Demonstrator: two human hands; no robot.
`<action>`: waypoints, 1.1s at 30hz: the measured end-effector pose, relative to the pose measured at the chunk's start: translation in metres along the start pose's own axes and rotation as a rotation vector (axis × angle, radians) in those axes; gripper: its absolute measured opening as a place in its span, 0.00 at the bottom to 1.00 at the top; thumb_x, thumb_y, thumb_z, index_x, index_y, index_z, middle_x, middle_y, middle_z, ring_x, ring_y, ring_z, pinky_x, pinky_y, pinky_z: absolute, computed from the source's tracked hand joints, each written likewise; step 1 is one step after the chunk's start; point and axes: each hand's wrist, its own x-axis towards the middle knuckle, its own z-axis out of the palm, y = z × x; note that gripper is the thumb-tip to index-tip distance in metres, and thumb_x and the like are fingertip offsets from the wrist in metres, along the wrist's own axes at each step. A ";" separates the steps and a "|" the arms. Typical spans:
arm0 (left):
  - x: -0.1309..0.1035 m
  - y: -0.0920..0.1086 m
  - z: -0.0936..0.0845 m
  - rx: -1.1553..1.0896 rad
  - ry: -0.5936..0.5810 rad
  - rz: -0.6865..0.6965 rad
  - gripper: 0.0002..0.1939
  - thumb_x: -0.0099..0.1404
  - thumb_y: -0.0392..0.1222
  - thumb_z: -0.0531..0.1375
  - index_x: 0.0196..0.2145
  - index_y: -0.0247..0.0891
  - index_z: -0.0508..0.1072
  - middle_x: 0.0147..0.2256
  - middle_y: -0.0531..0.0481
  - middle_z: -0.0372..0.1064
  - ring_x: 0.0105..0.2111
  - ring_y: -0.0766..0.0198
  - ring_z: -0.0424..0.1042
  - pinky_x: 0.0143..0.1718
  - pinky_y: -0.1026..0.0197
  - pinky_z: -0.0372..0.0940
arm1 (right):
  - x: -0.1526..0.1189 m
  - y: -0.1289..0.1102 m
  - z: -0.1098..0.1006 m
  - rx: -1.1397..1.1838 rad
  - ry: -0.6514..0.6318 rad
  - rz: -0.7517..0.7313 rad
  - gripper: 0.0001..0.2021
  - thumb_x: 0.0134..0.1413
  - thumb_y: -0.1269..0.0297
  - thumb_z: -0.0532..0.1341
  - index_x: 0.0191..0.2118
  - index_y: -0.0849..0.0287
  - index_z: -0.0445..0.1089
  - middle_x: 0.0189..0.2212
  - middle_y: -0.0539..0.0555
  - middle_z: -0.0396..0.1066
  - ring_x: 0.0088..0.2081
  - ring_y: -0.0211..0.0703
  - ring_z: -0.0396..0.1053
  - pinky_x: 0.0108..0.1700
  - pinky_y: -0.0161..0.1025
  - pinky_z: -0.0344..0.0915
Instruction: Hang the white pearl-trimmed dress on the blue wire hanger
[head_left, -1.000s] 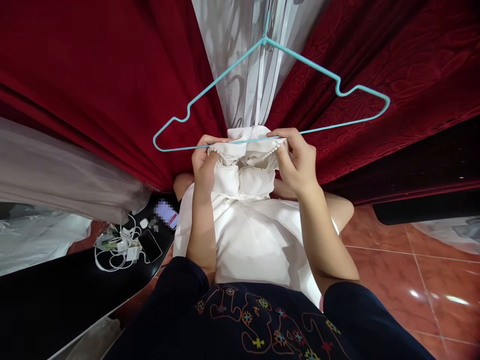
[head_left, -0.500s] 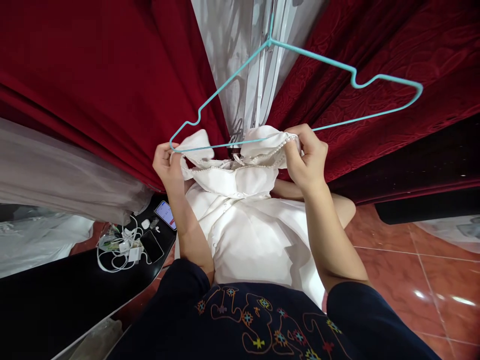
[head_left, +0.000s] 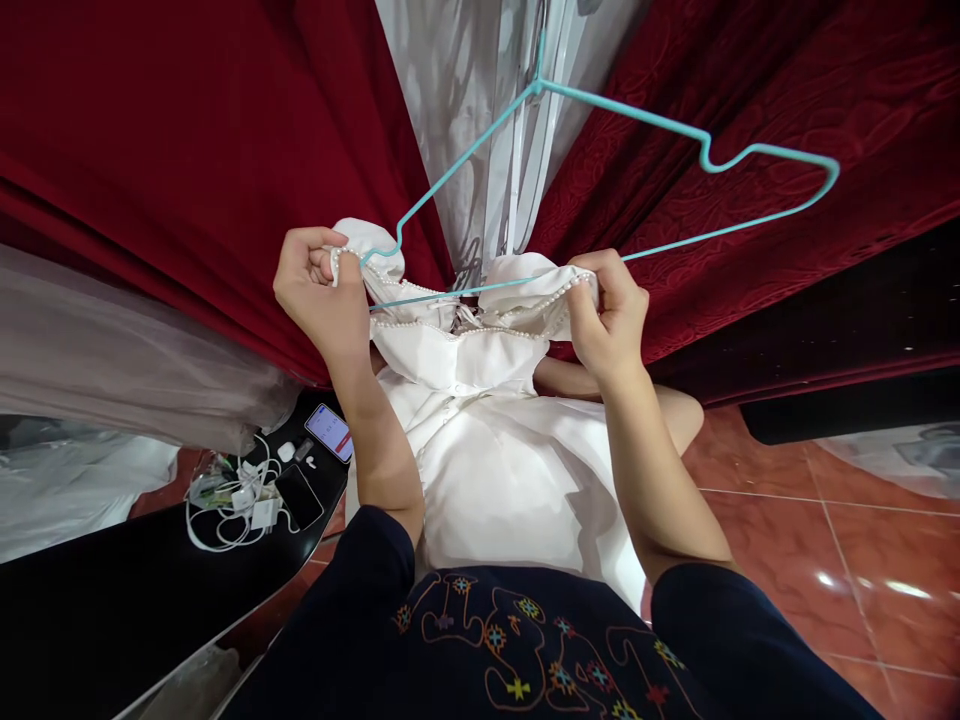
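Observation:
A white dress (head_left: 517, 470) with pearl-beaded edging lies over my lap, its bodice held up in front of me. My left hand (head_left: 319, 285) pinches the beaded edge of the left sleeve, which is now looped over the left end of a light blue hanger (head_left: 622, 103). That end of the hanger is partly hidden by the sleeve and hand. With my right hand (head_left: 611, 310) I grip the beaded edge of the right sleeve, below the hanger's bottom bar. The hanger's right end sticks out bare, above and to the right of that hand.
On a black bench (head_left: 90, 600) at left lie a lit phone (head_left: 328, 432), a dark phone (head_left: 300, 495), white cables (head_left: 240, 500) and a small white case (head_left: 286, 452). Red curtains (head_left: 187, 120) hang on both sides, with white fabric (head_left: 465, 110) between. The floor (head_left: 780, 550) has red tiles.
My left hand has moved up and left, drawing the left sleeve over the hanger's left end. My right hand has stayed nearly in place, still holding the right sleeve.

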 end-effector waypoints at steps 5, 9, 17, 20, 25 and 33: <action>-0.001 0.008 -0.003 0.158 -0.016 0.001 0.15 0.60 0.19 0.63 0.30 0.39 0.75 0.23 0.58 0.49 0.24 0.68 0.51 0.31 0.58 0.51 | 0.001 0.002 -0.003 -0.012 -0.028 0.002 0.14 0.70 0.51 0.56 0.41 0.53 0.74 0.31 0.50 0.69 0.29 0.36 0.63 0.33 0.37 0.62; -0.001 0.008 -0.008 0.140 -0.168 -0.038 0.09 0.64 0.29 0.67 0.31 0.42 0.76 0.25 0.55 0.50 0.28 0.64 0.57 0.34 0.59 0.58 | 0.002 0.002 -0.009 -0.018 -0.042 0.016 0.13 0.70 0.52 0.57 0.42 0.53 0.74 0.32 0.50 0.69 0.30 0.37 0.63 0.35 0.38 0.63; -0.003 0.011 0.003 -0.136 -0.291 -0.128 0.09 0.68 0.46 0.70 0.35 0.44 0.74 0.32 0.49 0.62 0.42 0.56 0.69 0.41 0.56 0.67 | 0.000 -0.004 -0.002 0.027 -0.078 0.008 0.13 0.71 0.52 0.57 0.40 0.55 0.72 0.30 0.48 0.68 0.29 0.34 0.63 0.34 0.35 0.62; -0.004 0.009 0.010 -0.194 -0.351 -0.184 0.08 0.70 0.45 0.69 0.37 0.44 0.73 0.34 0.49 0.64 0.44 0.57 0.71 0.40 0.57 0.67 | -0.001 -0.004 0.001 0.031 -0.082 0.014 0.16 0.71 0.50 0.56 0.41 0.56 0.72 0.31 0.48 0.68 0.30 0.33 0.63 0.35 0.35 0.63; -0.012 0.003 0.014 -0.027 -0.301 -0.140 0.06 0.66 0.41 0.72 0.39 0.43 0.80 0.32 0.53 0.62 0.31 0.67 0.63 0.33 0.61 0.60 | -0.001 0.000 0.002 0.027 -0.081 0.006 0.15 0.71 0.51 0.55 0.42 0.57 0.72 0.32 0.49 0.70 0.31 0.33 0.65 0.37 0.35 0.64; -0.060 0.005 0.016 -0.291 -0.388 -0.253 0.17 0.69 0.59 0.67 0.43 0.44 0.83 0.22 0.56 0.62 0.22 0.69 0.61 0.25 0.63 0.56 | -0.003 0.007 0.006 0.045 -0.046 -0.012 0.10 0.70 0.56 0.58 0.43 0.55 0.72 0.34 0.48 0.70 0.33 0.34 0.66 0.38 0.35 0.64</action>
